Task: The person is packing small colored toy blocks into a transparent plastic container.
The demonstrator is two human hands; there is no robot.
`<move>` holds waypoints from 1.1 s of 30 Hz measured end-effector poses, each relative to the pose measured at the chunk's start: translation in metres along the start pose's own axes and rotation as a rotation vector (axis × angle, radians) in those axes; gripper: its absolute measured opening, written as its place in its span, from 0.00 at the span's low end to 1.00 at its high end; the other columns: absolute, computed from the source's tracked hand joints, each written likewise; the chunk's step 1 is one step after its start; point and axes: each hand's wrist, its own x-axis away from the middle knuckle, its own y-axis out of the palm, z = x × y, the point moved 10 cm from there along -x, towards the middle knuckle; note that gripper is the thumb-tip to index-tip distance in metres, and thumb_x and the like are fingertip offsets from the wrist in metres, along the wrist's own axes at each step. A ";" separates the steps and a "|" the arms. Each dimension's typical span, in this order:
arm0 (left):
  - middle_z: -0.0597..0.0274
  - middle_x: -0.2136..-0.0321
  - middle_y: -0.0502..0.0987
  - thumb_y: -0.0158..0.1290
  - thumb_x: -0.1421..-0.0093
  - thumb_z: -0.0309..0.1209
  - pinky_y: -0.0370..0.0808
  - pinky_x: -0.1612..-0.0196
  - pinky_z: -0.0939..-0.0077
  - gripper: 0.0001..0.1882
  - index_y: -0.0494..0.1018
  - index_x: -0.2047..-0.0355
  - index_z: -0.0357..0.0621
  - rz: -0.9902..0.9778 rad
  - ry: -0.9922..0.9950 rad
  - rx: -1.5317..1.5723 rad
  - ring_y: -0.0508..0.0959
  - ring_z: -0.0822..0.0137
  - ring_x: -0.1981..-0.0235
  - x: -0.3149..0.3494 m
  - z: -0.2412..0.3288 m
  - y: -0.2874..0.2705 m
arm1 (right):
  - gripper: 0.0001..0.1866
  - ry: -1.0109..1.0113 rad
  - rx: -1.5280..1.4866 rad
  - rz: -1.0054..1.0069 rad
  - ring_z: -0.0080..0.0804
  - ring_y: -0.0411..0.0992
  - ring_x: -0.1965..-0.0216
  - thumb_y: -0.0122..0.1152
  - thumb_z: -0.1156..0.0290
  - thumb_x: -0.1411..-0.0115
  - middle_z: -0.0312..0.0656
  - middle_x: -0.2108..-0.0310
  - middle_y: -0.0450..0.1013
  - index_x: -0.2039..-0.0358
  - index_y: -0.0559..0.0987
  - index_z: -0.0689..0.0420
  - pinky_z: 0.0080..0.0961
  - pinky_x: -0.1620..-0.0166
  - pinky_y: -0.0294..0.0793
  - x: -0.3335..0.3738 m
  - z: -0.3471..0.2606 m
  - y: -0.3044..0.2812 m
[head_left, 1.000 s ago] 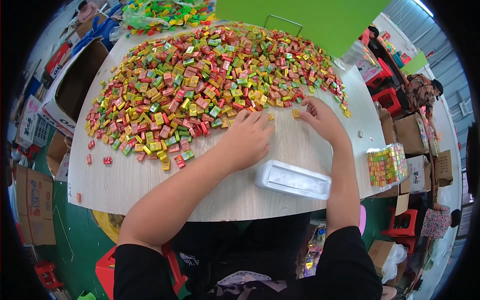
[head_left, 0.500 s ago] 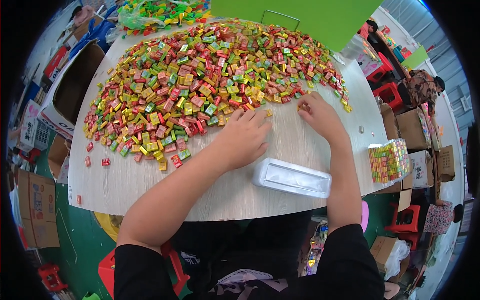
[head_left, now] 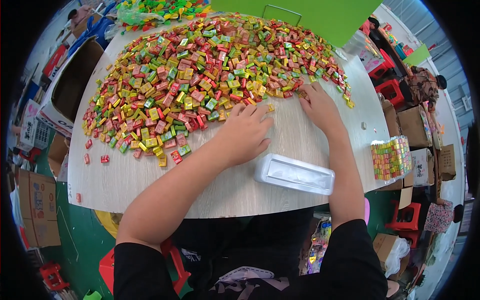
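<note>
A wide heap of small block-shaped wrapped sweets [head_left: 185, 85], red, pink, yellow and green, covers the far part of the table. At its near edge, my left hand [head_left: 247, 131] rests palm down, fingers bent and somewhat apart, their tips by the closest sweets. A yellow sweet [head_left: 270, 107] lies beside its index finger. My right hand [head_left: 320, 107] is at the heap's near right edge, thumb and fingers curled together; whatever they hold is hidden. Between my forearms lies a long translucent plastic box [head_left: 295, 174], near the table's front edge and apart from both hands.
A clear pack of stacked sweets [head_left: 391, 159] stands on the table's right edge. A green panel [head_left: 320, 20] with a wire handle rises behind the heap. An open carton [head_left: 75, 85] adjoins the left edge. Other people sit farther off at right.
The view has shifted slightly. My right hand has moved a little away from me along the heap's edge, its fingers more curled. My left hand stays nearly in place.
</note>
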 end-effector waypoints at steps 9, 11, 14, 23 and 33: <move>0.50 0.39 0.69 0.59 0.38 0.39 0.63 0.35 0.52 0.22 0.73 0.46 0.44 -0.003 -0.012 0.000 0.71 0.51 0.41 0.000 0.000 0.002 | 0.11 -0.090 -0.095 -0.200 0.44 0.77 0.57 0.62 0.70 0.35 0.46 0.54 0.72 0.53 0.76 0.56 0.35 0.54 0.77 0.019 -0.023 0.003; 0.50 0.39 0.69 0.59 0.38 0.39 0.63 0.35 0.52 0.22 0.73 0.46 0.44 -0.005 -0.009 0.004 0.71 0.51 0.41 0.001 0.000 0.002 | 0.11 -0.089 -0.087 -0.165 0.44 0.78 0.58 0.62 0.70 0.35 0.46 0.53 0.72 0.53 0.76 0.56 0.36 0.55 0.78 0.016 -0.028 0.004; 0.50 0.39 0.69 0.59 0.38 0.39 0.64 0.35 0.53 0.23 0.73 0.46 0.43 0.007 -0.003 0.012 0.71 0.51 0.41 -0.001 0.001 0.000 | 0.12 -0.079 -0.056 -0.097 0.44 0.79 0.60 0.63 0.69 0.35 0.46 0.53 0.73 0.53 0.76 0.56 0.37 0.56 0.78 0.012 -0.031 0.005; 0.50 0.39 0.69 0.60 0.39 0.38 0.63 0.35 0.52 0.23 0.73 0.46 0.42 0.011 0.005 0.022 0.70 0.50 0.40 0.000 0.000 0.000 | 0.17 -0.102 0.088 -0.021 0.46 0.78 0.54 0.64 0.64 0.36 0.46 0.51 0.73 0.48 0.78 0.51 0.41 0.52 0.78 0.013 -0.045 -0.002; 0.50 0.38 0.69 0.60 0.39 0.39 0.63 0.34 0.53 0.24 0.72 0.45 0.43 0.013 0.005 0.023 0.70 0.51 0.40 0.001 -0.001 0.001 | 0.18 -0.166 0.118 0.006 0.47 0.74 0.48 0.63 0.62 0.37 0.47 0.52 0.74 0.47 0.79 0.52 0.42 0.48 0.77 0.014 -0.049 0.000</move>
